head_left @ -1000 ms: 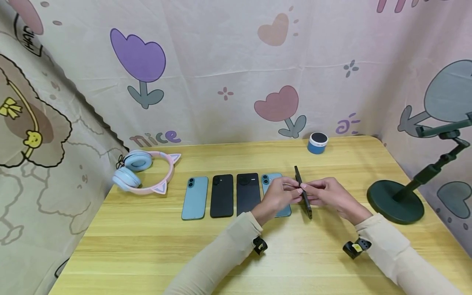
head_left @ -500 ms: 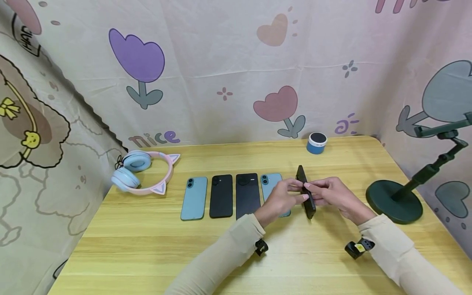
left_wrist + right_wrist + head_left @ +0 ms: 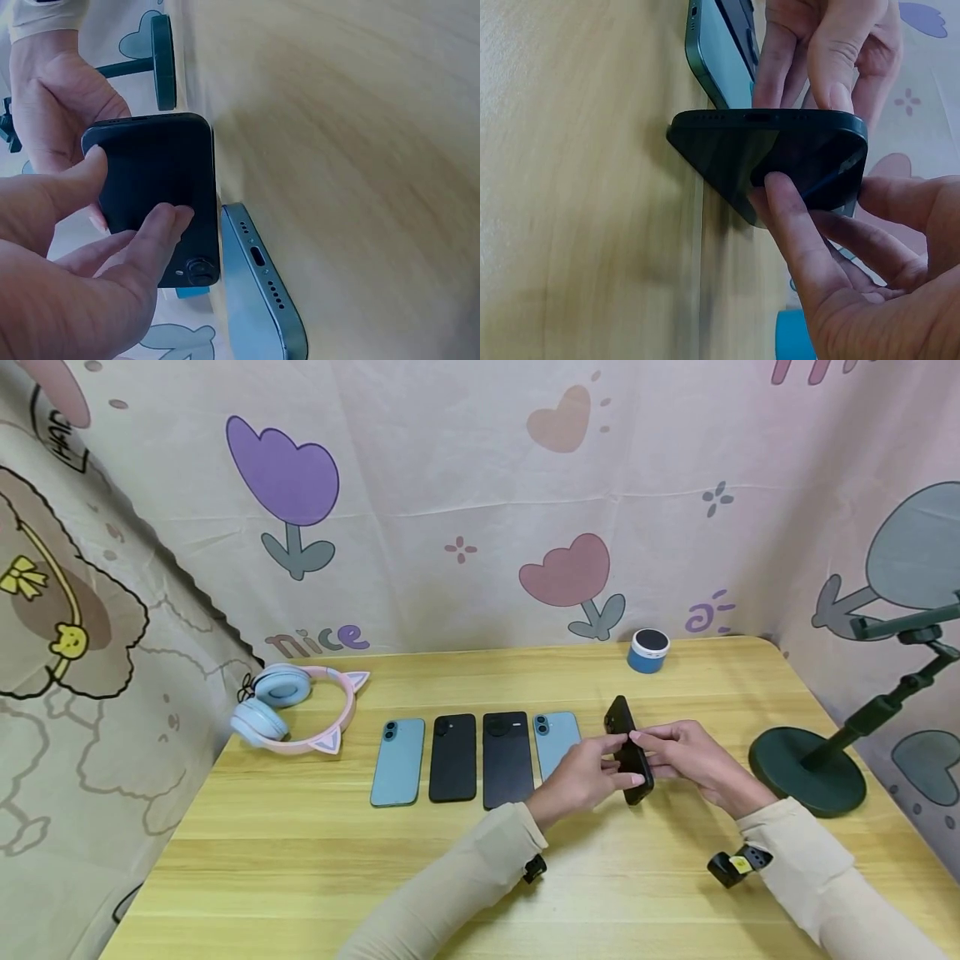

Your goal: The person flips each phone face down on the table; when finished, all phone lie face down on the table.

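Observation:
Both hands hold a black smartphone (image 3: 633,763) on its long edge, tilted, at the right end of a row of phones. My left hand (image 3: 577,777) has its thumb and fingertips on the phone's back, where a camera bump (image 3: 201,271) shows in the left wrist view. From the other side my right hand (image 3: 693,762) grips it, thumb at the upper edge, fingers against the glossy dark face seen in the right wrist view. A light blue phone (image 3: 557,739) lies just left of it, partly hidden by my left hand.
Leftward in the row lie two black phones (image 3: 452,760) (image 3: 507,764) and another light blue phone (image 3: 397,764). Cat-ear headphones (image 3: 300,710) rest at the far left. A blue and white cylinder (image 3: 648,652) stands at the back; a dark green stand (image 3: 807,770) is on the right.
The black phone has shifted slightly right and turned from nearly edge-on, so more of its back shows in the head view. Both hands have moved right with it.

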Available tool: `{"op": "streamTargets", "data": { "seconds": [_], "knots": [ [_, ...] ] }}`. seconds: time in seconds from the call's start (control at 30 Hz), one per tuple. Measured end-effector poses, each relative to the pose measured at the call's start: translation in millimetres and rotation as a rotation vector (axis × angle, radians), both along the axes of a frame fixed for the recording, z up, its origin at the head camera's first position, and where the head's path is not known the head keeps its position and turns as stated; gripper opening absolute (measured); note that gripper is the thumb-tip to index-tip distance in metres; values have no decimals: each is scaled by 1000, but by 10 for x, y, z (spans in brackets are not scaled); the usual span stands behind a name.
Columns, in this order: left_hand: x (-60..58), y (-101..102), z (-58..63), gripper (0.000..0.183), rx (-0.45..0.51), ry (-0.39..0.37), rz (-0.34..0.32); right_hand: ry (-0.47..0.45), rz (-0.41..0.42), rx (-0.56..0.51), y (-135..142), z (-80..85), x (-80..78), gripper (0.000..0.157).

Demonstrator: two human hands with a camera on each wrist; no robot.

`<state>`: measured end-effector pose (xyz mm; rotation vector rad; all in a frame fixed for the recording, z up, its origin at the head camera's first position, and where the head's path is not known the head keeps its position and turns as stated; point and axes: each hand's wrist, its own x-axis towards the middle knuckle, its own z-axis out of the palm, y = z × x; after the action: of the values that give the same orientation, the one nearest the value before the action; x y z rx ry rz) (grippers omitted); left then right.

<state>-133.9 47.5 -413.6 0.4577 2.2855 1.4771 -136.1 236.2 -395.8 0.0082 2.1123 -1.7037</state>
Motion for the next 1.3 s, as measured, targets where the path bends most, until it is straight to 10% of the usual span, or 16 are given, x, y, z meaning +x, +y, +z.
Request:
{"op": "streamTargets", "data": {
  "seconds": [0.6, 1.3],
  "knots": [
    [41, 1, -29, 77, -326, 275, -126, -33, -29, -58, 73, -48, -29, 59],
    [37, -12, -69, 76, -511, 403, -235, -72, -95, -54, 124, -154, -89, 56]
  ]
}}
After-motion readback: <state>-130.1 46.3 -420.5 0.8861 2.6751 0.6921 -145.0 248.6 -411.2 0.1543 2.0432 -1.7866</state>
